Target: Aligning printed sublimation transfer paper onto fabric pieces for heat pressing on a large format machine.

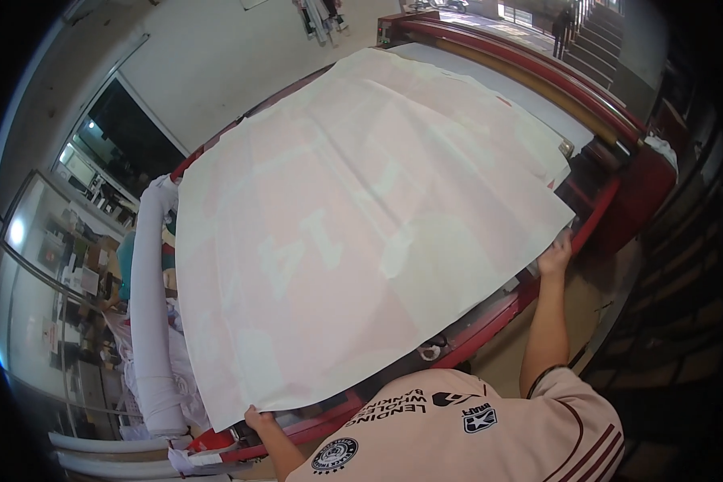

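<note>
A large pale sheet [361, 249], with a faint pink pattern showing through and long creases, is spread over a red machine bed [490, 325]. My left hand [261, 419] pinches its near left corner at the lower edge of the view. My right hand [555, 253] grips the near edge at the right corner, fingers partly hidden by the sheet. Both arms are spread wide along the machine's front, and my pink shirt fills the bottom of the view.
A red roller assembly [522, 60] runs along the back right. White fabric rolls [154, 337] and a glass-fronted case [40, 281] stand at the left. A doorway [128, 149] and hanging cloths [321, 20] are behind. A distant person [562, 32] is near steps [594, 60].
</note>
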### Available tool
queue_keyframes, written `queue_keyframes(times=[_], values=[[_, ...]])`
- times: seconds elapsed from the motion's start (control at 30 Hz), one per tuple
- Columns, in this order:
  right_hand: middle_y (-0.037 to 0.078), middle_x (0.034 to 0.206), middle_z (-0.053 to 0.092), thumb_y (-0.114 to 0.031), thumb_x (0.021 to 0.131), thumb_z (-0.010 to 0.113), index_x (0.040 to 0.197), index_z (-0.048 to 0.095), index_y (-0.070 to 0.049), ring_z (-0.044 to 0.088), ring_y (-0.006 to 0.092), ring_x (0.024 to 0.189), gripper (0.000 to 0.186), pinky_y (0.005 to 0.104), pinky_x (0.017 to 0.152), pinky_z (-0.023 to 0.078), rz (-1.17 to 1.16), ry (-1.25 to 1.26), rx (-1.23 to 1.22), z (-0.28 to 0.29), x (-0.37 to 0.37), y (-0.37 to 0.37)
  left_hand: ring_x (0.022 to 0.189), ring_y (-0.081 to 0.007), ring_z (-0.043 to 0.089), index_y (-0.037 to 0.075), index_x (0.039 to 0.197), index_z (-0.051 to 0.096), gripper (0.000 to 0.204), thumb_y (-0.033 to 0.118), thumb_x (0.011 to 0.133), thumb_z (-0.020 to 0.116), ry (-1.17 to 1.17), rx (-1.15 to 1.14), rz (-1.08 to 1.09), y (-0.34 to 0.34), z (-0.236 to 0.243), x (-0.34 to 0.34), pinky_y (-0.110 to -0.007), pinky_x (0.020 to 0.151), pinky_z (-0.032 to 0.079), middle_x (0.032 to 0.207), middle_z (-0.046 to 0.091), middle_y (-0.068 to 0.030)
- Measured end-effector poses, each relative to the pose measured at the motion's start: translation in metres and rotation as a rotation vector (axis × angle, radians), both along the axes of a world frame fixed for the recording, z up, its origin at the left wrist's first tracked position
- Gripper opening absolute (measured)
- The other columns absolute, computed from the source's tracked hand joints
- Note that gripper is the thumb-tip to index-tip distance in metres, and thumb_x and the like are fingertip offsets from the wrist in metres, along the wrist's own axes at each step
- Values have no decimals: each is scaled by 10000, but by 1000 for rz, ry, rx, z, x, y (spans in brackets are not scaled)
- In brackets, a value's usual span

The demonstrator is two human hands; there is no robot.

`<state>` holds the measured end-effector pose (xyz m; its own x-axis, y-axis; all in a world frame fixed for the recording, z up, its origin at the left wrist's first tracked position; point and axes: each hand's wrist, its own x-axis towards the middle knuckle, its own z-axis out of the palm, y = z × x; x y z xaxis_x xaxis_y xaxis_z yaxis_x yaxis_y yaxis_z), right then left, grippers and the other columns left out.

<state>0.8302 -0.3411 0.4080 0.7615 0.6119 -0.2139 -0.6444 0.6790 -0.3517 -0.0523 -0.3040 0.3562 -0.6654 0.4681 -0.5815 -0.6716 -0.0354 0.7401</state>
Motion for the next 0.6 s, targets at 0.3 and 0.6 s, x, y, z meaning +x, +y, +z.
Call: queue_keyframes(times=[0.3,0.6], values=[[66,989,624,-75,847,665,1114,609,-22,604,212,889,278,361,768,504,-13,-920,-416,188,48,190,1106,-349,574,-77,1233,471,355,106,938,398,67,259,-216,20,7,37,-494,974,482,1194,568,-200],[200,1009,646,-115,857,605,1101,646,-20,613,319,960,265,362,850,473,-974,-2204,-299,467,-30,207,1125,-366,562,-21,1318,414,435,-14,883,401,115,369,-208,65,40,148,-514,971,489,1269,512,-205]])
